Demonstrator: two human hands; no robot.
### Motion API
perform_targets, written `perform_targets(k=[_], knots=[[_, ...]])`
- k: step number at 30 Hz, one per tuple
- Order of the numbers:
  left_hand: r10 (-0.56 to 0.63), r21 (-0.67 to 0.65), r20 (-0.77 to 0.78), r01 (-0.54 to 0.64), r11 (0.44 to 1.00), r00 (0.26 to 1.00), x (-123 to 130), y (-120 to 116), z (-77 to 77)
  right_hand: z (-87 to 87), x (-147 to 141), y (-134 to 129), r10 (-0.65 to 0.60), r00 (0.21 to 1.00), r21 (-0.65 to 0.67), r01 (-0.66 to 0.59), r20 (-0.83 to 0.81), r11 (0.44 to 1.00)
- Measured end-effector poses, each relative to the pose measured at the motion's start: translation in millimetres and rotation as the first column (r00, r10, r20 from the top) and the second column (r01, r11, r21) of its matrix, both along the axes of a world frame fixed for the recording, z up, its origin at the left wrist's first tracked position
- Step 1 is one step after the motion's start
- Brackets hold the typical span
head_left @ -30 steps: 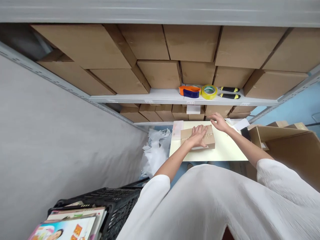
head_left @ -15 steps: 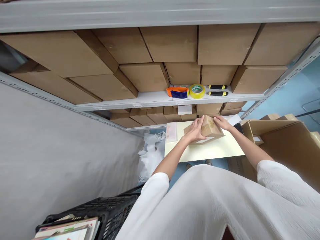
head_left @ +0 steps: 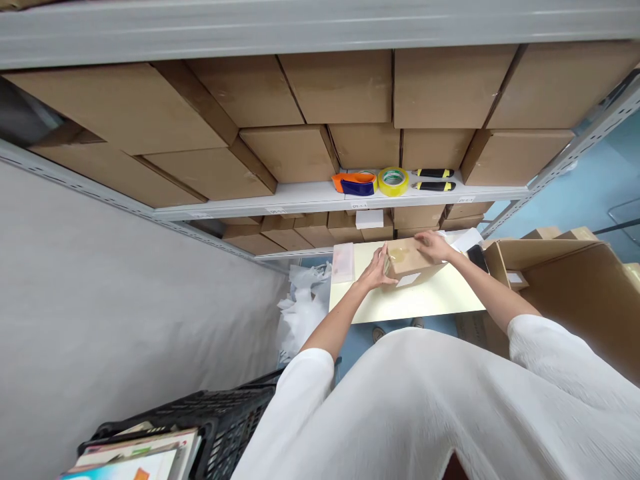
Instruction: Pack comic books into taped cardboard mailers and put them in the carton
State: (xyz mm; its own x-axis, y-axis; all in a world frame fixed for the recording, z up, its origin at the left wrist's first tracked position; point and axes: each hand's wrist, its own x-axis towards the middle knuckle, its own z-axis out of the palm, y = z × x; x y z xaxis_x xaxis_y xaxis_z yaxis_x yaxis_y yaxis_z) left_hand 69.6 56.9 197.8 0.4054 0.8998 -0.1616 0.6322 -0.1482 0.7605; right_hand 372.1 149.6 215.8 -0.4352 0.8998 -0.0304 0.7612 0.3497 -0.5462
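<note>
A small brown cardboard box (head_left: 407, 257) with a white label on its near side lies over the pale yellow board (head_left: 370, 308). My left hand (head_left: 379, 270) grips the box's left end, thumb along the near side and fingers at the far edge. On the top near the right end rests my right hand (head_left: 434, 247), fingers bent and pressed against the box; what lies under them is hidden. A pinkish translucent packet (head_left: 343, 263) is at the board's left edge. White paper (head_left: 467, 240) and a dark object (head_left: 477, 257) lie right of my right hand.
Cardboard boxes (head_left: 345, 83) fill the shelves ahead. An orange and blue tape dispenser (head_left: 355, 184), yellow tape roll (head_left: 393, 181) and two cutters (head_left: 434, 186) lie on the shelf edge. A large open carton (head_left: 565, 293) stands right, a black crate (head_left: 235, 420) lower left.
The box has turned and now lies flatter, its labelled side towards me. My left hand moved to its left end, and my right hand moved left onto its top.
</note>
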Motion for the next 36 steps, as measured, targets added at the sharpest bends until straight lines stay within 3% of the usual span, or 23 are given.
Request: perform_targets(k=[4,9,14,20,24,29,32,36], knots=[[-0.004,0.067,-0.136,0.013,0.998,0.991,-4.6,-4.8,4.4,1.1,-11.9,-8.9,0.000,0.998,-0.043,-0.003,-0.062,0.999],[-0.075,0.181,-0.247,0.122,0.976,0.966,18.7,2.1,16.9,5.2,-14.2,-5.8,-0.004,0.978,-0.060,-0.008,-0.210,0.998],[-0.199,0.151,-0.290,0.250,0.956,0.936,57.5,16.8,11.4,-1.4,-3.1,0.4,-0.088,0.961,-0.066,0.073,-0.264,0.995],[-0.192,0.110,-0.394,0.254,0.961,0.899,80.7,30.5,9.7,-19.4,11.1,2.1,-0.145,0.939,-0.057,0.134,-0.313,0.989],[-0.160,0.154,-0.379,0.232,0.960,0.912,70.6,32.2,18.2,-30.1,16.5,5.3,-0.205,0.924,-0.064,0.195,-0.321,0.979],[-0.070,0.202,-0.231,0.118,0.972,0.970,36.3,34.7,26.5,-36.8,18.4,12.8,-0.279,0.902,-0.063,0.273,-0.328,0.960],[-0.042,0.180,-0.106,0.061,0.982,0.993,12.0,35.9,22.4,-34.4,17.4,20.5,-0.285,0.904,-0.015,0.296,-0.320,0.955],[-0.054,0.053,-0.025,0.055,0.997,0.998,-16.2,31.9,5.3,-27.9,12.4,29.3,-0.281,0.934,0.058,0.300,-0.221,0.952]])
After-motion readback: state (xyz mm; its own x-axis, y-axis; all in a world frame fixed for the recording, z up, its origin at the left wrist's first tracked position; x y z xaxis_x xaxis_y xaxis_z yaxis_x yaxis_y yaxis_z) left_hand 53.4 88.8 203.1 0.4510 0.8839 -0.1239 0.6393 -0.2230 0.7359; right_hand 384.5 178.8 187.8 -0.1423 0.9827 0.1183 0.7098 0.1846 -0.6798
